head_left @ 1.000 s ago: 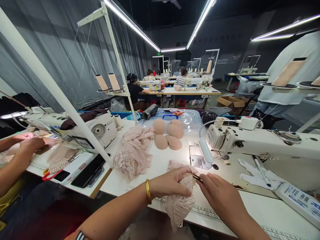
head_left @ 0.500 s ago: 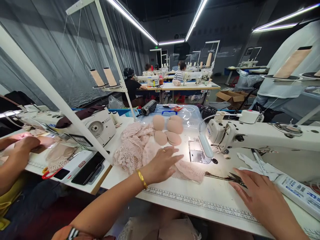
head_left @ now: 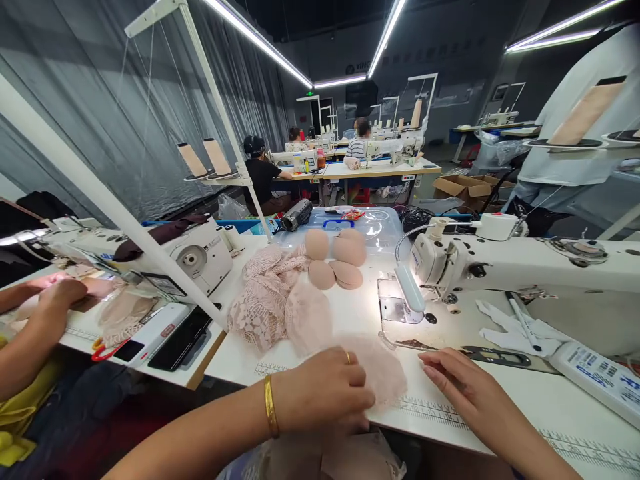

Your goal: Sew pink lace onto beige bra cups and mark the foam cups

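My left hand point(head_left: 325, 387), with a gold bangle and a ring, is closed at the near edge of a sheer pink fabric piece point(head_left: 384, 373). Its curled fingers appear to pinch that piece, though the fingertips are hidden. My right hand point(head_left: 470, 393) rests open at the right of the fabric, fingers stretched out and holding nothing. Just beyond it lies a dark metal tool point(head_left: 500, 357), partly covered by the hand. Another sheer piece point(head_left: 309, 317) lies flat beside a heap of pink lace point(head_left: 263, 300). Several beige rounded pads point(head_left: 320, 275) sit behind.
A sewing machine point(head_left: 525, 267) with a lit lamp point(head_left: 410, 288) stands at right. White scraps, a pen point(head_left: 525, 323) and a white box point(head_left: 603, 380) lie beside it. A ruler strip point(head_left: 435, 410) runs along the front edge. At left, a co-worker's hands point(head_left: 63, 293) work at another machine.
My left hand has come down toward the table edge and closed, and the pink piece is now more spread out, nearer me. My right hand has moved left, away from the metal tool.
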### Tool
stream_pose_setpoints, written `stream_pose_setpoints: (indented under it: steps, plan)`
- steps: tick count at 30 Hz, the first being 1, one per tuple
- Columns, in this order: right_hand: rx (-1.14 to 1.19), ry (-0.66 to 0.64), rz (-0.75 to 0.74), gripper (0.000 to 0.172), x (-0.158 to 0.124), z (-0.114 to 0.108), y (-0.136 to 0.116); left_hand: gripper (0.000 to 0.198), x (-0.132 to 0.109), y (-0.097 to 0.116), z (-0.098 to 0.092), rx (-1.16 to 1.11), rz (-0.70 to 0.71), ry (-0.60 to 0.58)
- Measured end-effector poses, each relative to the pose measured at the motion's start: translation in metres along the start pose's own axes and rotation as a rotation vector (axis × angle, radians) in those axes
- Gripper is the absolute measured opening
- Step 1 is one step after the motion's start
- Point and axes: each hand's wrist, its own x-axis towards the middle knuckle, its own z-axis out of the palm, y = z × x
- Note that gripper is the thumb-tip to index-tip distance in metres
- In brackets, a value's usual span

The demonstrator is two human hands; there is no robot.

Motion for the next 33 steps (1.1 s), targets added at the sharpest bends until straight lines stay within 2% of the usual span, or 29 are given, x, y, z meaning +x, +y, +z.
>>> stream_pose_setpoints:
  steps: [2, 3, 5, 7, 9, 13, 15, 17, 19, 22, 26, 29, 33]
  plan:
    - [0.032, -0.062, 0.008, 0.033, 0.007, 0.003, -0.006, 0.024, -0.009, 0.007, 0.007, -0.245, -0.047, -0.113]
    - [0.049, -0.089, 0.004, 0.032, 0.013, 0.006, -0.010, 0.024, -0.011, 0.007, 0.008, -0.344, -0.109, -0.105]
    - [0.080, -0.119, -0.007, 0.033, 0.027, 0.014, -0.020, 0.024, -0.011, 0.000, 0.007, -0.419, -0.290, 0.003]
    - [0.103, -0.115, -0.004, 0.032, 0.042, 0.025, -0.030, 0.027, -0.007, -0.013, 0.008, -0.369, -0.471, 0.120]
    - [0.132, -0.107, 0.015, 0.028, 0.056, 0.036, -0.039, 0.033, 0.001, -0.027, 0.016, -0.329, -0.584, 0.162]
    - [0.255, -0.126, 0.042, 0.030, 0.067, 0.047, -0.049, 0.049, 0.016, -0.044, 0.034, -0.507, -0.635, 0.093]
    - [0.307, -0.127, 0.055, 0.035, 0.065, 0.043, -0.051, 0.043, 0.021, -0.047, 0.038, -0.582, -0.659, 0.059]
    - [0.358, -0.140, 0.083, 0.040, 0.062, 0.035, -0.053, 0.030, 0.023, -0.049, 0.035, -0.603, -0.683, 0.029]
    - [0.417, -0.223, 0.122, 0.040, 0.062, 0.027, -0.053, 0.029, 0.025, -0.054, 0.029, -0.590, -0.673, -0.001]
    - [0.482, -0.355, 0.147, 0.035, 0.068, 0.019, -0.050, 0.038, 0.033, -0.070, 0.017, -0.512, -0.640, -0.039]
    - [0.581, -0.311, 0.158, 0.037, 0.079, 0.024, -0.040, 0.030, 0.056, -0.111, 0.010, -0.251, -0.743, 0.045]
    - [0.612, -0.286, 0.190, 0.041, 0.083, 0.033, -0.031, 0.035, 0.072, -0.142, 0.018, -0.089, -0.835, 0.094]
    - [0.631, -0.258, 0.208, 0.042, 0.084, 0.038, -0.026, 0.014, 0.082, -0.167, 0.031, -0.056, -0.866, 0.118]
